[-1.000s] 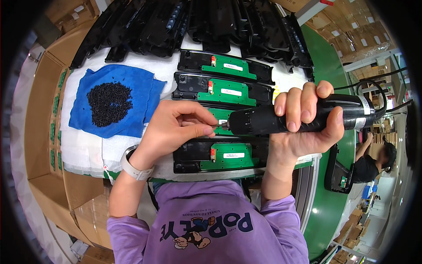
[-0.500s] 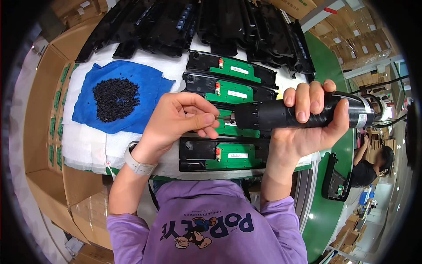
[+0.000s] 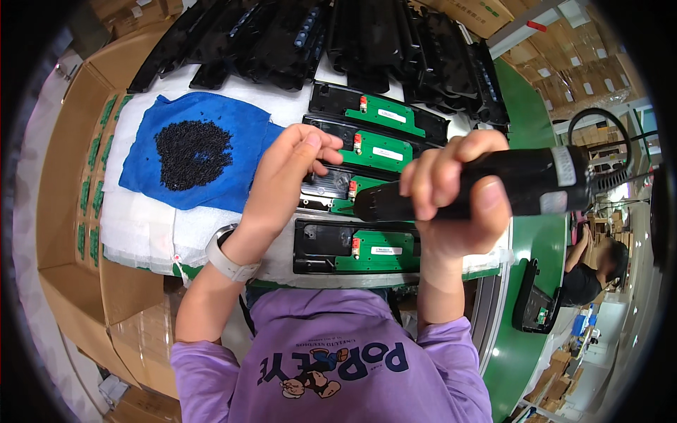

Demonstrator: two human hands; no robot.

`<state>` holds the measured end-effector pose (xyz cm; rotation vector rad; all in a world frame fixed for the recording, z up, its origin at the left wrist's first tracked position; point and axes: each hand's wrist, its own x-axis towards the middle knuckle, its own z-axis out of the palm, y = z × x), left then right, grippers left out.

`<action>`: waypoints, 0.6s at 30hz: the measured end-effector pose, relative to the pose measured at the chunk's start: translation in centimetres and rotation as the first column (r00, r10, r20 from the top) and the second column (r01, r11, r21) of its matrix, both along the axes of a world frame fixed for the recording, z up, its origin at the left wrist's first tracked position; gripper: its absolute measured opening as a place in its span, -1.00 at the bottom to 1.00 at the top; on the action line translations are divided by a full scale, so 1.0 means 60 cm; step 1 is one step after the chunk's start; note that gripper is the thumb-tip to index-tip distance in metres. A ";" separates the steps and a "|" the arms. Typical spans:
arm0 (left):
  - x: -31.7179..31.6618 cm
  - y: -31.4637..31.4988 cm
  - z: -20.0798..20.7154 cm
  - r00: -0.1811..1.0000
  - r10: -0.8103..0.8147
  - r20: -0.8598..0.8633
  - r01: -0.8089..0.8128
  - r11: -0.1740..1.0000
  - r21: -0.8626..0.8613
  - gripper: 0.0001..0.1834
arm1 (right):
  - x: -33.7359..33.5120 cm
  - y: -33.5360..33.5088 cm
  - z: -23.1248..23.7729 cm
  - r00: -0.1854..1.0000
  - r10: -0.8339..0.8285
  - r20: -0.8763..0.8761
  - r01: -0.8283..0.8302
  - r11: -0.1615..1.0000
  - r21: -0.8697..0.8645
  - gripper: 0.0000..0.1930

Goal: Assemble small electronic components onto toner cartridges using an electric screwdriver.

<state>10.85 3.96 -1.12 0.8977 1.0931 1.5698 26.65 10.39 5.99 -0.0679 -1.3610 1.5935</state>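
Observation:
My right hand (image 3: pixel 458 180) is wrapped around a black electric screwdriver (image 3: pixel 525 180), whose nose points left and down over the third black plastic housing. Its bit tip is hard to make out against the green circuit board (image 3: pixel 360 185) there. My left hand (image 3: pixel 300 158) hovers just left of that housing, fingers loosely bent and a little apart, with nothing visible in them. Nearest me lies another black housing (image 3: pixel 321 247) with a green board (image 3: pixel 384 261) and a small red-and-white part. Two similar housings with boards (image 3: pixel 384 151) lie farther up the row.
A blue cloth (image 3: pixel 141 166) at left carries a heap of small black screws (image 3: pixel 194 155). Stacked black housings (image 3: pixel 367 46) line the far side. A cardboard box (image 3: pixel 77 282) with green boards stands left. Another housing (image 3: pixel 539 296) lies on the green surface at right, near another person (image 3: pixel 599 271).
My left hand has come away from the screwdriver's tip, moving up and left. The screwdriver has tilted nose-down toward the third housing, its rear end swinging nearer the camera.

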 end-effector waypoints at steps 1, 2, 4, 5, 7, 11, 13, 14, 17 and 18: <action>-0.001 0.001 -0.002 0.988 0.035 0.148 -0.037 0.999 0.012 -0.86 | -0.004 -0.007 -0.004 0.998 -0.013 0.060 0.011 0.999 0.034 -0.66; -0.004 -0.001 -0.004 0.991 -0.007 0.135 -0.001 0.998 0.058 -0.87 | -0.009 -0.016 -0.005 0.993 -0.042 0.111 0.037 0.998 0.051 -0.65; 0.001 -0.004 0.002 0.988 0.011 0.154 -0.021 0.998 0.067 -0.88 | -0.017 -0.023 -0.009 0.987 -0.046 0.151 0.035 0.997 0.075 -0.65; 0.004 -0.004 0.005 0.985 0.028 0.172 -0.042 0.996 0.076 -0.88 | -0.019 -0.025 -0.012 0.983 -0.066 0.169 0.049 0.994 0.102 -0.65; 0.006 -0.004 0.002 0.986 0.066 0.153 -0.082 0.992 0.099 -0.88 | -0.020 -0.022 -0.020 0.987 -0.042 0.156 0.022 0.991 0.131 -0.64; 0.007 -0.005 0.000 0.984 0.172 0.056 -0.178 0.973 0.150 -0.81 | -0.023 -0.027 -0.019 0.982 -0.040 0.186 0.013 0.990 0.143 -0.64; 0.010 -0.005 0.008 0.981 0.172 0.087 -0.181 0.977 0.116 -0.81 | -0.023 -0.030 -0.019 0.976 -0.057 0.210 0.024 0.987 0.157 -0.65; 0.010 -0.006 0.012 0.978 0.170 0.117 -0.180 0.980 0.082 -0.80 | -0.025 -0.031 -0.019 0.976 -0.054 0.210 0.021 0.987 0.157 -0.65; -0.001 -0.010 0.014 0.978 0.186 -0.099 -0.187 0.982 -0.003 -0.79 | -0.029 -0.033 -0.022 0.946 -0.088 0.311 0.011 0.971 0.240 -0.70; 0.001 -0.013 0.024 0.957 0.221 -0.189 -0.233 0.972 -0.042 -0.81 | -0.028 -0.032 -0.024 0.930 -0.084 0.359 -0.028 0.955 0.296 -0.70</action>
